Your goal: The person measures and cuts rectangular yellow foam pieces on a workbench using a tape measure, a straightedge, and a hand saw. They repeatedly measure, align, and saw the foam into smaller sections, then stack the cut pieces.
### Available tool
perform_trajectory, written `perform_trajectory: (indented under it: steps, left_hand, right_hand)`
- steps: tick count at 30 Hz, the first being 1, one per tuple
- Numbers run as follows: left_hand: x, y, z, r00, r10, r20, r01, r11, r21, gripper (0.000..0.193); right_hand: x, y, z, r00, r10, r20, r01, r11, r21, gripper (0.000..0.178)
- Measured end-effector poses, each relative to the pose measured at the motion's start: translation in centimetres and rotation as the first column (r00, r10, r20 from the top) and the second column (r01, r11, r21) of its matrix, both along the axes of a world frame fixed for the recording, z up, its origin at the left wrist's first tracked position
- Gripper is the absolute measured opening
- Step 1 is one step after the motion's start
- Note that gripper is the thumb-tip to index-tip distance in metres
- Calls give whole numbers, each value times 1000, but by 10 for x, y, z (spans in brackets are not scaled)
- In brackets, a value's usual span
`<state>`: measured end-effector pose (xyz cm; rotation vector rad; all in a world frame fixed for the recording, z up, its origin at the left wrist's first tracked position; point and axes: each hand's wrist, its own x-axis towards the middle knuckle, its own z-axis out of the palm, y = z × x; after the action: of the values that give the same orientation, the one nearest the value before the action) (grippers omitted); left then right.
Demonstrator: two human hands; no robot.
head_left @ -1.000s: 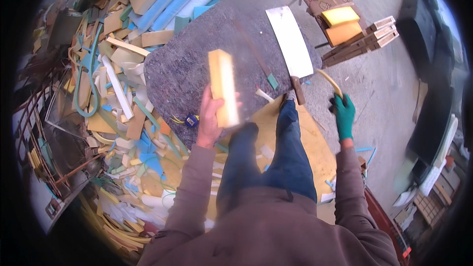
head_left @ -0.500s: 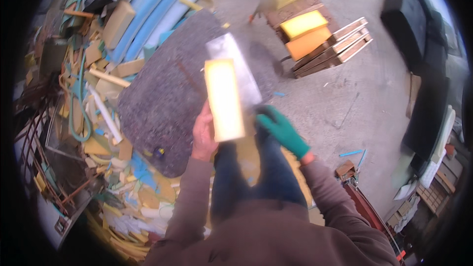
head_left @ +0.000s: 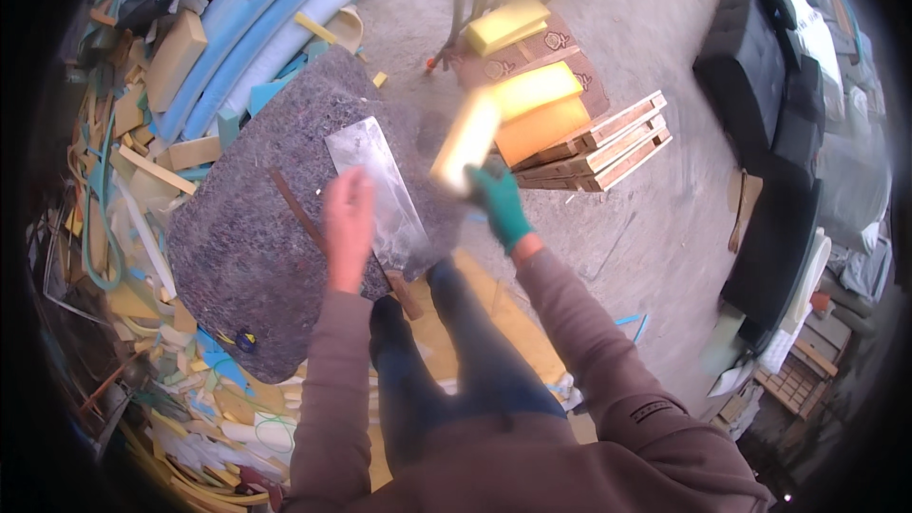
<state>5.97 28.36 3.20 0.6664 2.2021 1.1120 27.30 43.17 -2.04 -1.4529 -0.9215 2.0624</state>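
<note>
A broad grey felt-covered work surface (head_left: 237, 266) lies under and around the bare left hand (head_left: 350, 223). Ahead of the green-gloved right hand (head_left: 501, 204) stands a dark wooden chair with a brown patterned seat (head_left: 562, 42), bearing yellow and orange foam blocks (head_left: 541, 133). A wide steel blade with a brown wooden handle (head_left: 391, 195) lies on the felt, partly beneath the left hand, which is empty, its fingers loosely bent; whether it touches the steel I cannot tell. The pale-yellow rectangular foam block (head_left: 465, 144) is in the right hand, gripped at its near end. Its long axis runs forward from there, tilting rightward, its far end toward the chair's blocks; contact with them is unclear. The right hand is nearer the chair, the left well apart from it.
</note>
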Motion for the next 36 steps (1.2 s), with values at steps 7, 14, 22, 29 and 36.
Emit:
perform_trajectory:
  steps: [7, 14, 22, 29, 36]
  left_hand:
    - [-101, -139, -52, 890, 205, -407, -356, 871, -339, 36]
    - [-104, -158, -65, 885, 40, -464, -232, 902, -363, 43]
    - [-106, -154, -60, 895, 15, -446, -224, 880, -419, 42]
    - [-107, -150, -58, 897, 2, -442, -206, 887, -414, 42]
    - [-106, -155, -61, 887, -36, -461, -176, 896, -408, 42]
  right_hand:
    - [-44, 208, -77, 966, -253, 48, 237, 945, 226, 26]
    - [-87, 320, -105, 959, -56, 278, -2, 979, 204, 47]
    - [-45, 318, -125, 917, 84, 390, -182, 958, 222, 49]
    - [-17, 184, -142, -33, -43, 999, -813, 582, -2, 98]
    - [-14, 157, -153, -139, -184, 973, -868, 495, -30, 99]
